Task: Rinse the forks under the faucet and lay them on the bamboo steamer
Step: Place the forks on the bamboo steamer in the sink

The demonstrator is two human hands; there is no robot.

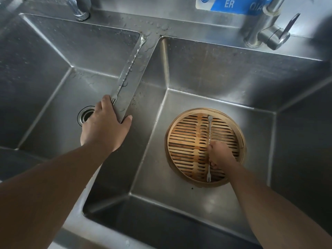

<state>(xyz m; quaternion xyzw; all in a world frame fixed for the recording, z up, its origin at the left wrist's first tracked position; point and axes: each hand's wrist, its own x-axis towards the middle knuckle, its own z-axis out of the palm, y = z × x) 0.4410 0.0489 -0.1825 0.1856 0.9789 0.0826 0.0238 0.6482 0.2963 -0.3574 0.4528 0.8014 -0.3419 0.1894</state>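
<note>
Stainless double sink (215,72), wet, droplets sitting on the divider (133,83) between the two basins. Left basin: drain (86,115) showing at the bottom, faucet base (80,11) at the back rim; can't tell if water is running.

Left hand (106,123) is resting over the near end of the divider, fingers spread, thumb hooking the right edge, fingertips touching the tine end of a long fork (127,69) lying lengthwise along the divider. Not gripping it yet.

Right basin: bamboo steamer (172,126) sitting on the floor of the basin. Right hand (219,155) is pinching a second fork (209,133) around mid-shaft, holding it along the slats, tines toward the camera. Second faucet (269,29) at back right.

Handling, my read: forks are light, thin, stiff metal with twisted shafts, wet so likely slippery. Lying flat on steel makes a top pinch awkward; best bet is sliding it to the divider's edge and taking the twisted mid-shaft, where grip is better.
</note>
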